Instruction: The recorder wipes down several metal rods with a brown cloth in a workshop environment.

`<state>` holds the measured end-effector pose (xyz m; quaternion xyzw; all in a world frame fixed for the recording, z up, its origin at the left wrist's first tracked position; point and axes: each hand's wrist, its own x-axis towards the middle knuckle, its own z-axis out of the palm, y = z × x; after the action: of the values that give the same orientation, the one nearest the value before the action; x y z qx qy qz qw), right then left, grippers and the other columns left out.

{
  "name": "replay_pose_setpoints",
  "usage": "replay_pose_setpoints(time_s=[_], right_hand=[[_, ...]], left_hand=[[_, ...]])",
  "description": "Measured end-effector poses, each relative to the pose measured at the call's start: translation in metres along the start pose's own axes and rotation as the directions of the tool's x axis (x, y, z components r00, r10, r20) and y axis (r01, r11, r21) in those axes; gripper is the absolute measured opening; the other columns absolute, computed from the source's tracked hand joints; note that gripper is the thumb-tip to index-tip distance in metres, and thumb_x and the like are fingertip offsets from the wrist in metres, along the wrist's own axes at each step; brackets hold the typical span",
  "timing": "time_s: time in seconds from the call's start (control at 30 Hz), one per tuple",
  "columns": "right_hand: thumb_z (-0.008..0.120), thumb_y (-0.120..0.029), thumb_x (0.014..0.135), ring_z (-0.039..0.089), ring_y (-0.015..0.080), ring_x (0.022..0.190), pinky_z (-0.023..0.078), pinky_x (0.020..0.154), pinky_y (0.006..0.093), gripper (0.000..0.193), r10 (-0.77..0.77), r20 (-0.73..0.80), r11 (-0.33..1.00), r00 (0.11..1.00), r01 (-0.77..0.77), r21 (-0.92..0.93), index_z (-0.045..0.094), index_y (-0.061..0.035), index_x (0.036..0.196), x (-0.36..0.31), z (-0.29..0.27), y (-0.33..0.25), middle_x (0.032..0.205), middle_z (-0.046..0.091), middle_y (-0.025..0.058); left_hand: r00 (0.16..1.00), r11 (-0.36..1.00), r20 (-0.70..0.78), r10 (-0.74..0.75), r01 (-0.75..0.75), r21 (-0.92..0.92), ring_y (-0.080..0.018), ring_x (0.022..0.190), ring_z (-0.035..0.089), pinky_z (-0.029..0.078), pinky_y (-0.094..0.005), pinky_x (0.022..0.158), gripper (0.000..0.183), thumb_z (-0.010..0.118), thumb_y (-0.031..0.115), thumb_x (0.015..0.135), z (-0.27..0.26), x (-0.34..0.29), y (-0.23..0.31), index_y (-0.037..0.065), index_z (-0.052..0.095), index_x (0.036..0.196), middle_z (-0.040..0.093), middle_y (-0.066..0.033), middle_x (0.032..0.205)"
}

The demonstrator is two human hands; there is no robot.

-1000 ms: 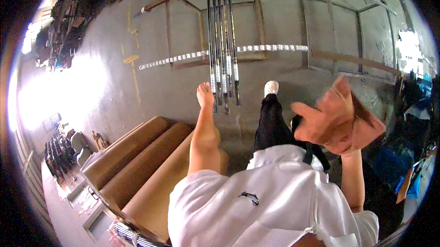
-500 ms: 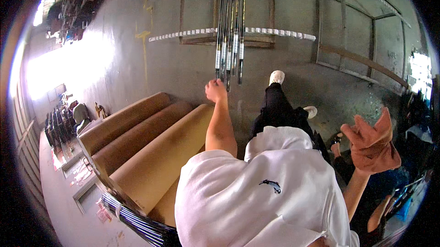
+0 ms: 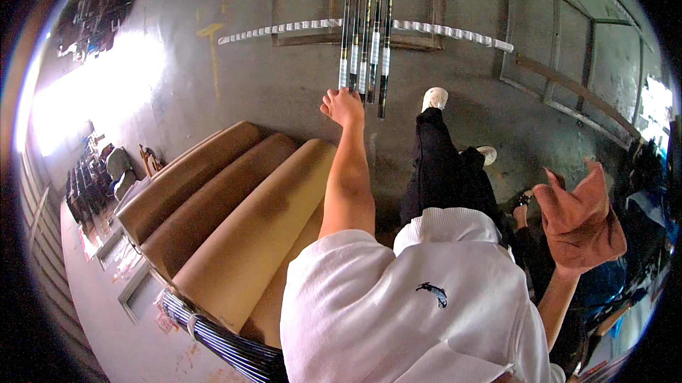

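Observation:
Several slender black rods (image 3: 368,35), with gold markings and white sections near their near ends, lie side by side ahead of me. They cross over a white ridged bar (image 3: 455,34). My left hand (image 3: 344,107) reaches forward to the near end of the leftmost rods, its fingers curled around an end and its thumb side to the left. The fingertips are partly hidden. Off to the right, my right hand is covered by a brown cloth (image 3: 579,219), which it holds up bunched. The fingers are hidden in the cloth; only the wrist (image 3: 565,276) shows.
Large brown rolls (image 3: 249,234) lie on my left, beside a bundle of dark rods (image 3: 220,344) and a pale tabletop (image 3: 99,312). Metal frames (image 3: 568,92) stand on the grey floor (image 3: 284,88) ahead and to the right. Another person's foot (image 3: 523,198) shows at the right.
The view has shifted a little. My left arm stretches farther forward, with the hand still at the rod ends. The right hand keeps the cloth raised, its folds slightly changed.

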<state>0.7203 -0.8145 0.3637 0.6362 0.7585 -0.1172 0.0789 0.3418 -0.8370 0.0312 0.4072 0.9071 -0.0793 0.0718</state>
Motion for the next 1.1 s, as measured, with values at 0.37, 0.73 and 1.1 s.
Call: replay_pose_setpoints(time_s=[0.37, 0.73, 1.1], right_hand=[[0.070, -0.033, 0.064, 0.049, 0.0326, 0.097, 0.042, 0.084, 0.0433, 0.031, -0.215, 0.021, 0.933, 0.976, 0.199, 0.299, 0.061, -0.0189, 0.090, -0.002, 0.010, -0.006, 0.095, 0.054, 0.0073], [0.067, -0.029, 0.071, 0.050, 0.0314, 0.096, 0.042, 0.082, 0.0419, 0.026, -0.389, 0.082, 0.910, 0.917, 0.397, -0.119, 0.061, -0.0168, 0.092, 0.009, -0.013, -0.028, 0.099, 0.052, 0.0120], [0.068, -0.036, 0.071, 0.054, 0.0252, 0.091, 0.045, 0.075, 0.0359, 0.034, -0.058, -0.090, 0.985, 0.994, 0.071, 0.160, 0.063, -0.0168, 0.099, -0.010, 0.018, -0.007, 0.102, 0.056, 0.0025]], left_hand=[[0.997, 0.996, -0.045, 0.067, -0.070, -0.063, -0.0235, 0.099, 0.046, 0.030, -0.0373, 0.086, 0.024, 0.065, 0.030, 0.070, 0.003, -0.005, -0.006, 0.015, 0.063, 0.089, 0.053, -0.0044, 0.098], [0.965, 0.964, -0.026, 0.262, -0.261, 0.048, -0.0238, 0.101, 0.044, 0.030, -0.0378, 0.087, 0.036, 0.066, 0.038, 0.068, -0.005, 0.000, 0.053, 0.011, 0.063, 0.091, 0.052, -0.0061, 0.100], [0.980, 0.983, 0.100, 0.171, -0.176, 0.044, -0.0253, 0.105, 0.041, 0.029, -0.0382, 0.090, 0.038, 0.066, 0.029, 0.073, -0.011, -0.031, 0.033, 0.010, 0.055, 0.103, 0.047, -0.0078, 0.107]])
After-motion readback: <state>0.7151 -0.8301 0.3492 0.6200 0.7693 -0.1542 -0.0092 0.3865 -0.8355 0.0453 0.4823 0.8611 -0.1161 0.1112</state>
